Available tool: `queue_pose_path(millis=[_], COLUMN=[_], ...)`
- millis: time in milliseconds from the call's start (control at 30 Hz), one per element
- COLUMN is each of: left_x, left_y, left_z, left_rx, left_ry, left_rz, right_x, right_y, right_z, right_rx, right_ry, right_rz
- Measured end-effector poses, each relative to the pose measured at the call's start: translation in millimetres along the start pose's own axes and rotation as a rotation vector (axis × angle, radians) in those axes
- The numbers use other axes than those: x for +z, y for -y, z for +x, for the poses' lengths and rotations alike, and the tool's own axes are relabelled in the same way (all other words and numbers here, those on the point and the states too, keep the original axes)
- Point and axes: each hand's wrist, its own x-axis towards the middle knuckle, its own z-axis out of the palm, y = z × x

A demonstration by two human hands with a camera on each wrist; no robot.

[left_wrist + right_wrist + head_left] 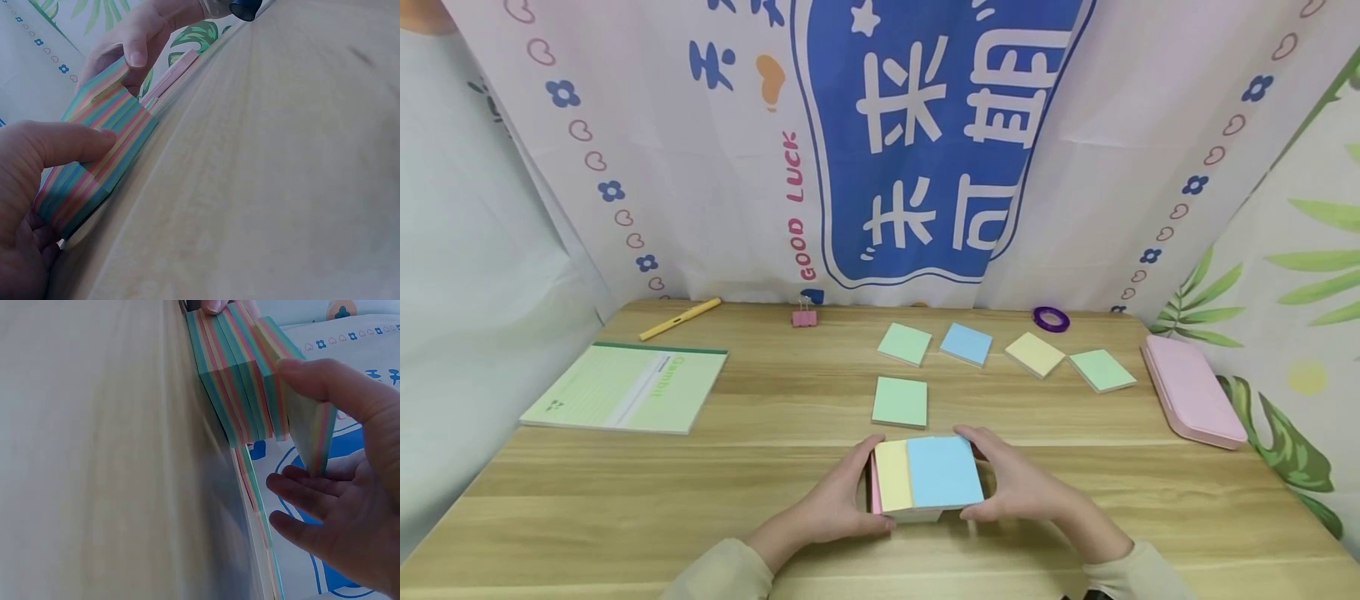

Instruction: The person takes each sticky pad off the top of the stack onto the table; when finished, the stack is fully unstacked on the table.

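Note:
Several sticky note pads lie piled near the table's front, striped with coloured layers along their sides. The upper ones are shifted to the right, where a blue-topped pad (945, 471) overhangs the pile and covers part of a yellow-topped pad (893, 475). My left hand (831, 500) grips the pile's left end, thumb across the near side. At the other end, my right hand (1022, 486) holds the overhanging blue-topped pad between thumb and fingers. In the right wrist view, this pad's end juts out past the striped pile (228, 394).
Beyond the pile lie a green pad (899, 402) and a row of pads with green, blue and yellow tops. A notebook (625, 387), yellow pen (681, 319) and pink binder clip (804, 317) are to the left. Purple tape (1051, 319) and a pink case (1195, 390) are right.

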Motion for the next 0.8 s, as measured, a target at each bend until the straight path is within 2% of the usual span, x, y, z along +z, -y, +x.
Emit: queue_pose_path(millis=[67,200,333,533,733,800], left_x=[-0.2,-0.3,0.1,0.6,1.2,1.3], left_y=[0.2,0.3,0.5,1.4,2.1,2.1], left_z=[-0.1,-0.4,-0.3,-0.4,-0.3,-0.2], left_rx=[0.002,0.001,0.000,0.006,0.005,0.005], left_ry=[-0.001,-0.004,-0.005,-0.008,-0.007,-0.008], left_rz=[0.000,0.001,0.006,0.005,0.009,0.013], right_x=[2,4,4,1,-10,-17], right_y=[1,0,-1,-4,-16,-22], right_z=[1.0,2.3,2.2,2.2,3.8,4.9], right_rx=[-0.009,-0.037,-0.064,-0.052,-0.065,-0.047], right_ry=[-0.003,-0.014,-0.030,-0.071,-0.157,-0.187], right_rz=[-0.047,-0.069,-0.033,0.045,0.131,0.165])
